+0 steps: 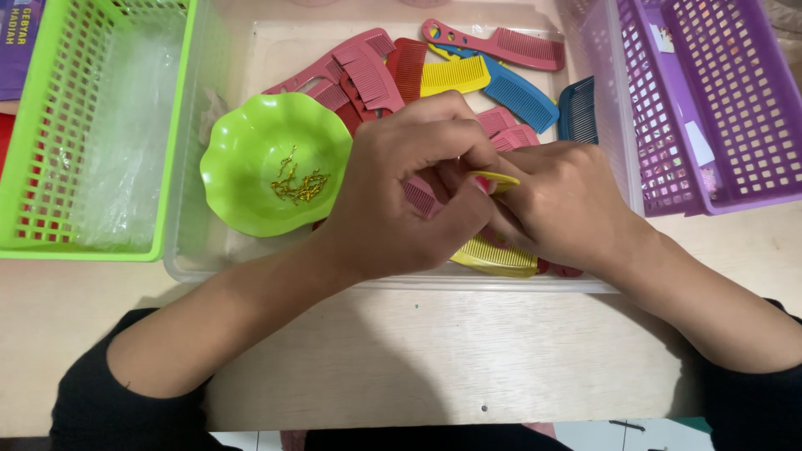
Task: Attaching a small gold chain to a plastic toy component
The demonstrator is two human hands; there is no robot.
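Yellow comb [494, 255] is held between both hands over the near right part of a clear plastic tray [188, 259] on the pale worktop [434, 351]; only its handle tip near the fingers and its toothed edge below the palms can be seen. The left hand [409, 192] is curled over it from the left, fingers pinched at the handle, and the right hand [568, 205] is closed against it from the right. Red, pink, blue and yellow loose combs [468, 75] are piled in the far part of the tray. A green scalloped bowl [276, 163] with thin gold wire bits [298, 185] is set just left of the hands. A green basket [92, 125] is placed at far left, a purple basket [710, 100] at far right.
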